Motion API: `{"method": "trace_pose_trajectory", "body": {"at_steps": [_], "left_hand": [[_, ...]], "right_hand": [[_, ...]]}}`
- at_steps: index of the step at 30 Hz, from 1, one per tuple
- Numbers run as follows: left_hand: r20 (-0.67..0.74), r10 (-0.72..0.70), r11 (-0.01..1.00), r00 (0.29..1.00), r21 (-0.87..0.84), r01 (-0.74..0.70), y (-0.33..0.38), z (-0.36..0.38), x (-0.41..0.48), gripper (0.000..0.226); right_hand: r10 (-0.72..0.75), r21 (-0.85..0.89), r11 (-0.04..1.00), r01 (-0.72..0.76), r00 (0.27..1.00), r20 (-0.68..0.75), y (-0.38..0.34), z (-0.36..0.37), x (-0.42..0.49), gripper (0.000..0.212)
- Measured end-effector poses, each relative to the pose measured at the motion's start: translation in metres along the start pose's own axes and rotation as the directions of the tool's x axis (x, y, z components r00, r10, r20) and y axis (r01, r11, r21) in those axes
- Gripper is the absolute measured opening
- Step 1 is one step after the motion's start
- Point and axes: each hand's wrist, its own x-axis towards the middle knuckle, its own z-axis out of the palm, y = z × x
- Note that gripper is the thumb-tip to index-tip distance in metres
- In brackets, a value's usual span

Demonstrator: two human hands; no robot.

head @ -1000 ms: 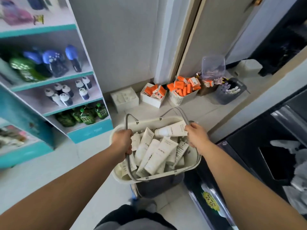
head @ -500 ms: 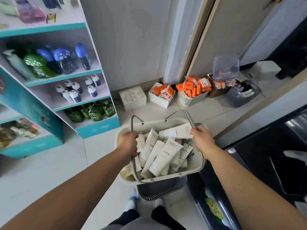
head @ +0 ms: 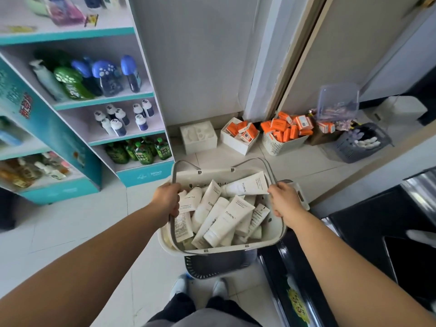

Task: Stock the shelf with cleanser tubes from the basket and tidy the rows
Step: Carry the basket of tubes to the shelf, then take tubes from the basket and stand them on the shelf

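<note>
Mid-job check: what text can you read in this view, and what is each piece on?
"FLORAL": top cleanser tube, lying across the basket.
"FLORAL": middle tube.
Too blurred to read: the tubes' small print, shelf-base logo, red sign, yellow sticker.

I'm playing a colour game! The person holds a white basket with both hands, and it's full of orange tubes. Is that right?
Almost. The tubes in the basket are white, not orange, as the head view shows. The left hand and the right hand do both hold the white basket.
</note>
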Motion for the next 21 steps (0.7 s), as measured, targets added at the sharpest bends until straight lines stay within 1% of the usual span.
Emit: {"method": "trace_pose_trajectory", "body": {"at_steps": [5, 7, 10, 13, 14, 16, 17, 19, 21], "left_hand": [[-0.05, -0.014, 0.996, 0.999, 0.089, 0.018, -0.012, -0.011, 0.012, 0.008], [-0.093, 0.0, 0.985, 0.996, 0.17, 0.015, -0.02, -0.018, 0.018, 0.015], [-0.17, 0.078, 0.953, 0.982, 0.303, -0.023, -0.03, -0.025, 0.024, 0.027], [-0.212, 0.151, 0.896, 0.966, 0.442, -0.044, -0.041, -0.031, 0.029, 0.043], [-0.21, 0.155, 0.873, 0.965, 0.487, -0.035, -0.045, -0.033, 0.03, 0.047], [-0.173, 0.128, 0.853, 0.977, 0.521, -0.019, -0.054, -0.035, 0.032, 0.052], [-0.147, 0.105, 0.857, 0.984, 0.516, -0.015, -0.058, -0.037, 0.035, 0.055], [-0.086, 0.057, 0.865, 0.995, 0.502, -0.007, -0.063, -0.039, 0.037, 0.06], [-0.022, 0.026, 0.873, 0.999, 0.488, -0.012, -0.064, -0.042, 0.039, 0.061]], "right_hand": [[0.045, 0.018, 0.999, -0.045, 0.999, 0.019, 0.011, -0.01, 0.01, 0.011], [0.049, 0.004, 0.999, -0.049, 0.999, 0.009, 0.018, -0.011, 0.017, 0.012], [0.015, -0.088, 0.996, -0.018, 0.999, -0.039, 0.031, -0.012, 0.024, 0.013], [-0.059, -0.26, 0.965, 0.032, 0.994, -0.096, 0.043, -0.013, 0.027, 0.017], [-0.077, -0.317, 0.948, 0.037, 0.99, -0.116, 0.047, -0.013, 0.027, 0.018], [-0.116, -0.404, 0.914, 0.05, 0.983, -0.14, 0.054, -0.013, 0.027, 0.017], [-0.134, -0.423, 0.905, 0.057, 0.979, -0.154, 0.057, -0.013, 0.027, 0.018], [-0.148, -0.443, 0.895, 0.046, 0.969, -0.198, 0.06, -0.014, 0.028, 0.031], [-0.119, -0.435, 0.9, 0.014, 0.969, -0.216, 0.06, -0.014, 0.03, 0.036]]}}
